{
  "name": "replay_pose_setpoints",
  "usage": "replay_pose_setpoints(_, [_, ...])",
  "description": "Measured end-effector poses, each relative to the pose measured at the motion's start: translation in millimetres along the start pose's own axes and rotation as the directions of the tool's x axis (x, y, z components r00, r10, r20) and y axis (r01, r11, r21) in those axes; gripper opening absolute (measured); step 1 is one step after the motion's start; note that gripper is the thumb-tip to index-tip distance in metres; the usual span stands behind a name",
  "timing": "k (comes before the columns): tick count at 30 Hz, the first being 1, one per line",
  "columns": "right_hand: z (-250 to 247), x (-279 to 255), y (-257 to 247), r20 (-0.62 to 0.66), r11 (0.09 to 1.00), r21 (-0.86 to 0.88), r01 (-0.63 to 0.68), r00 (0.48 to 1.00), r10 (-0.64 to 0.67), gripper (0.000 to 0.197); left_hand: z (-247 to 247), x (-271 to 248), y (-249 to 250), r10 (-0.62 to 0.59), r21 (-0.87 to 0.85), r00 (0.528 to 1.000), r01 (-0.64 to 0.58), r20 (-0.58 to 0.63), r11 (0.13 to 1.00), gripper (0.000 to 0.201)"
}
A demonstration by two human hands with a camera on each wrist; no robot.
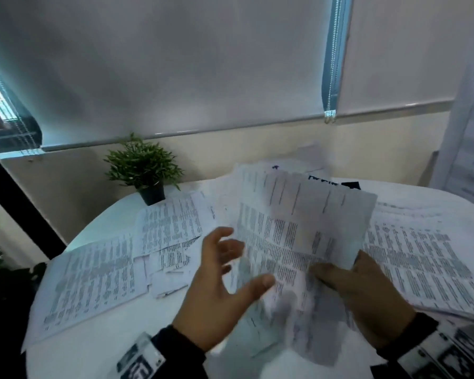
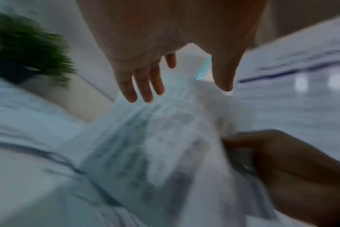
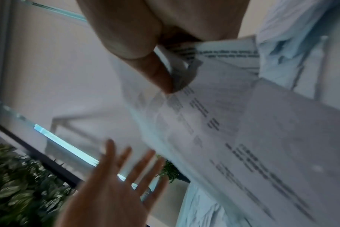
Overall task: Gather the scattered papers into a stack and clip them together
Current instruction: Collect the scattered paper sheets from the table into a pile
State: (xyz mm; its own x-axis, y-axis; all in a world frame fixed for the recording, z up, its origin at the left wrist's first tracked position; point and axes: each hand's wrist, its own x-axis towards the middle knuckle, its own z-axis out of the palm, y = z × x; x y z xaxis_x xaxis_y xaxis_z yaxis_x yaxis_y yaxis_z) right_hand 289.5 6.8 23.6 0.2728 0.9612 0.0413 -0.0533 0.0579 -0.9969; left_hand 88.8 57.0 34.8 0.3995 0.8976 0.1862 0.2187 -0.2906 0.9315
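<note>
Right hand [image 1: 367, 296]: I see it pinching the bundle of papers [image 1: 298, 242], raised off the table [image 1: 93, 356].
Left hand [image 1: 219, 291]: fingers spread wide, holding nothing, at the bundle's 9 o'clock.

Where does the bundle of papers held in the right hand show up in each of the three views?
Head: the held bundle stands centre-right, the right hand gripping its lower edge.
Left wrist: held bundle fills the lower centre, blurred.
Right wrist: held bundle runs from top centre to lower right.
Shared landmark: the potted plant.
</note>
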Motion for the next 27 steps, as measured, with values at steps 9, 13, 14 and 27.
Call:
replay_pose_setpoints(9, [73.5,42.7,-42.6,0.334,0.998,0.035,0.047,0.941,-0.056,0.044,-89.1,-23.7,-20.2,-0.145,-0.435,0.946,0.005,-0.289,0.9,0.086])
replay_pose_setpoints(13, [122.4,65.5,-28.0,0.416,0.9,-0.418,0.12,0.906,0.073,0.067,-121.7,-48.0,-37.5,-0.296,-0.435,0.877,0.114,-0.378,0.893,0.059])
replay_pose_setpoints(14, [127.8,72.7,-23.6,0.415,0.846,-0.517,0.129,0.902,0.116,0.07,-133.0,-54.9,-51.3,-0.351,-0.411,0.829,0.163,-0.436,0.897,0.047])
replay_pose_setpoints(27, [125.4,101.4,39.3,0.209,-0.126,-0.948,0.291,0.872,0.443,0.063,-175.6,-106.9,-95.7,-0.363,-0.066,0.738,0.399,-0.569,0.914,0.064])
